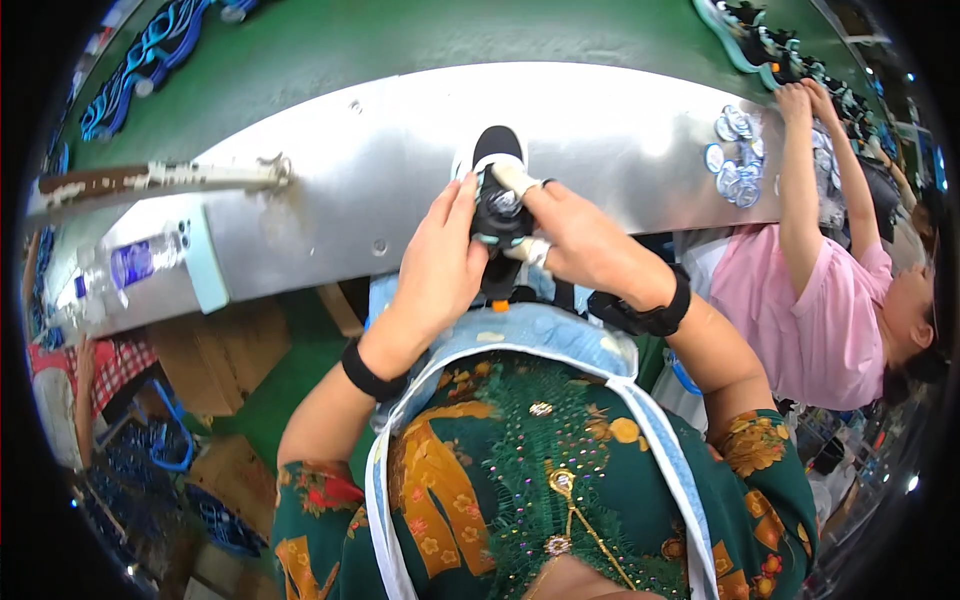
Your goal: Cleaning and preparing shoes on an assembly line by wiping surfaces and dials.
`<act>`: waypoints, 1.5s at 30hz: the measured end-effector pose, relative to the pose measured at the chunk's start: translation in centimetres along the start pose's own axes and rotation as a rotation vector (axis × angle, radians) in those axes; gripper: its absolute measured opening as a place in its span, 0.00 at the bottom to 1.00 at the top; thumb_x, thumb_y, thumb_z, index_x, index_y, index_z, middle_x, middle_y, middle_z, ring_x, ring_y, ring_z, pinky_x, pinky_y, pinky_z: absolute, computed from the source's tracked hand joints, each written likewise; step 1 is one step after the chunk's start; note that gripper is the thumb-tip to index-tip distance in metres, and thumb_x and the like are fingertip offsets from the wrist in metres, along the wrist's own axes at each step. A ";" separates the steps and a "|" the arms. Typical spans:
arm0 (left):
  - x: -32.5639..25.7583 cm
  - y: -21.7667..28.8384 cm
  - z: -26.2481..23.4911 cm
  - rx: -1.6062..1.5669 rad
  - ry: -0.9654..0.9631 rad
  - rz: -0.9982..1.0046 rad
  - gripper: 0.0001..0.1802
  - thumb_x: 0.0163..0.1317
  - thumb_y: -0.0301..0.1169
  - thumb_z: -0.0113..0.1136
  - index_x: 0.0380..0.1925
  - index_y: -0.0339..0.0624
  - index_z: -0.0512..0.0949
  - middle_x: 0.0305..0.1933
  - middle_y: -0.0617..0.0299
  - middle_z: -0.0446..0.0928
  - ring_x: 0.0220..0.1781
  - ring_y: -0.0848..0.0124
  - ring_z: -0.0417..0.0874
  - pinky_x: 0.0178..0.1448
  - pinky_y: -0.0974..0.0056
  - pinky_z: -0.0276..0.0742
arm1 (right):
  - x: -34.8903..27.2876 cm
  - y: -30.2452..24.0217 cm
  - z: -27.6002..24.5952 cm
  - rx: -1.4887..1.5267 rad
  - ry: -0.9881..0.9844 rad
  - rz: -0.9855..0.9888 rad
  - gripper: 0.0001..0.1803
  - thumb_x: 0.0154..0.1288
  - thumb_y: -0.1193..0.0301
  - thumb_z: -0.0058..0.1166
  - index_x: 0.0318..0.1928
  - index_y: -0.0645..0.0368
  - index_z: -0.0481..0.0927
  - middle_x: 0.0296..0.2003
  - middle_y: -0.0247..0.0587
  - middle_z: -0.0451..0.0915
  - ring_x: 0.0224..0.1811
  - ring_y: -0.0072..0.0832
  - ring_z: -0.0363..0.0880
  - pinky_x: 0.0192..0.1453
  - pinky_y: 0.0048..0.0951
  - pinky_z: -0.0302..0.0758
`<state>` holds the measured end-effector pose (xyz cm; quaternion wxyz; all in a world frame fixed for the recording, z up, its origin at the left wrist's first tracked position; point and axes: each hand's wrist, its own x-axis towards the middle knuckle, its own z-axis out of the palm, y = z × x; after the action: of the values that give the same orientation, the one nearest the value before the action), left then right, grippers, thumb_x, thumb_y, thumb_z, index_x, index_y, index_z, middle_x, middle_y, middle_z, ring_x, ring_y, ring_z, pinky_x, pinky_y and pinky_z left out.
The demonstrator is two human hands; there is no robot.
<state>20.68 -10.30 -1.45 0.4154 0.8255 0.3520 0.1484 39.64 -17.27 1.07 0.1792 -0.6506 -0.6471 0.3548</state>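
A black-and-white sandal (499, 148) points away from me, its toe on the metal worktop and its heel near my apron. It has a black footbed, black straps with pale teal trim and an orange piece at the heel. My left hand (440, 245) is closed along its left side, fingers pressed together. My right hand (575, 235) grips it from the right, with pale covers on some fingers. A shiny, clear-looking round thing (503, 204) sits among the straps between my hands. What my fingertips press on is partly hidden.
Round clear-and-blue discs (738, 160) lie right on the metal worktop (330, 130). At left are a plastic bottle (130, 265), a pale teal phone (205, 255) and a rusty metal bar (160, 180). The green belt (450, 40) carries footwear. A pink-shirted person (800, 310) works at right.
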 end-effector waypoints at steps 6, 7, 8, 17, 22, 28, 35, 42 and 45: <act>6.1 -3.4 -3.5 -0.034 -0.021 -0.078 0.26 0.54 0.21 0.52 0.57 0.35 0.72 0.48 0.40 0.79 0.54 0.47 0.79 0.58 0.53 0.74 | 2.4 5.4 -6.4 -0.024 -0.038 -0.068 0.34 0.60 0.64 0.63 0.66 0.50 0.67 0.38 0.51 0.80 0.38 0.43 0.81 0.44 0.37 0.76; 8.9 -4.7 -4.7 0.035 0.035 -0.113 0.25 0.54 0.21 0.52 0.55 0.35 0.74 0.45 0.41 0.80 0.51 0.48 0.81 0.56 0.54 0.75 | 3.3 6.8 -8.7 -0.104 0.139 -0.117 0.24 0.62 0.64 0.61 0.59 0.52 0.77 0.41 0.49 0.82 0.41 0.41 0.82 0.47 0.35 0.76; 11.6 -5.8 -6.4 0.066 0.135 -0.034 0.24 0.55 0.22 0.52 0.56 0.36 0.74 0.45 0.41 0.80 0.50 0.49 0.82 0.54 0.55 0.76 | 4.2 8.0 -11.9 -0.217 0.239 -0.011 0.21 0.63 0.65 0.60 0.56 0.54 0.79 0.42 0.49 0.83 0.43 0.40 0.82 0.48 0.33 0.76; 28.6 -12.1 -14.6 -0.030 0.357 -0.380 0.28 0.59 0.30 0.57 0.62 0.45 0.71 0.50 0.46 0.80 0.50 0.54 0.83 0.55 0.58 0.76 | 3.7 26.0 -30.4 -0.809 0.598 0.760 0.29 0.57 0.60 0.62 0.60 0.50 0.74 0.49 0.61 0.79 0.55 0.53 0.77 0.58 0.45 0.73; 25.2 -12.7 -11.8 0.204 0.614 -0.008 0.20 0.61 0.28 0.55 0.55 0.44 0.76 0.52 0.48 0.79 0.50 0.53 0.82 0.56 0.56 0.75 | 0.9 36.7 -31.3 -0.846 0.469 0.819 0.27 0.55 0.63 0.63 0.57 0.48 0.76 0.46 0.55 0.82 0.50 0.50 0.81 0.56 0.46 0.77; 15.1 -5.3 -5.9 -0.253 0.313 -0.128 0.11 0.66 0.27 0.53 0.45 0.40 0.82 0.41 0.59 0.81 0.37 0.73 0.78 0.43 0.68 0.73 | 6.5 26.6 -27.8 -0.841 0.481 0.544 0.17 0.54 0.56 0.64 0.34 0.58 0.83 0.34 0.55 0.82 0.40 0.50 0.82 0.44 0.45 0.77; 11.4 -1.3 0.8 -0.367 0.032 -0.141 0.13 0.67 0.32 0.54 0.46 0.38 0.81 0.44 0.57 0.81 0.41 0.71 0.79 0.46 0.68 0.74 | 6.0 30.2 -22.7 -0.785 0.484 0.293 0.20 0.48 0.58 0.68 0.36 0.61 0.84 0.36 0.56 0.79 0.41 0.52 0.77 0.46 0.46 0.74; 7.2 -1.2 1.9 -0.352 0.198 -0.168 0.34 0.66 0.44 0.56 0.63 0.27 0.65 0.64 0.38 0.67 0.70 0.47 0.63 0.72 0.52 0.57 | 4.3 1.7 -5.0 -0.315 0.242 -0.051 0.11 0.52 0.69 0.61 0.38 0.56 0.82 0.35 0.50 0.75 0.33 0.49 0.78 0.38 0.47 0.76; 4.6 -1.9 0.7 -0.560 0.128 -0.292 0.32 0.65 0.37 0.57 0.64 0.27 0.64 0.61 0.40 0.71 0.65 0.53 0.72 0.67 0.56 0.65 | 2.6 -3.5 0.9 -0.120 0.226 -0.221 0.17 0.51 0.69 0.66 0.43 0.56 0.81 0.33 0.47 0.73 0.34 0.45 0.77 0.41 0.40 0.76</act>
<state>23.46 -6.73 -3.61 0.6204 0.6091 0.4374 0.2298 36.33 -14.60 2.27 0.2498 -0.6208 -0.7103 0.2183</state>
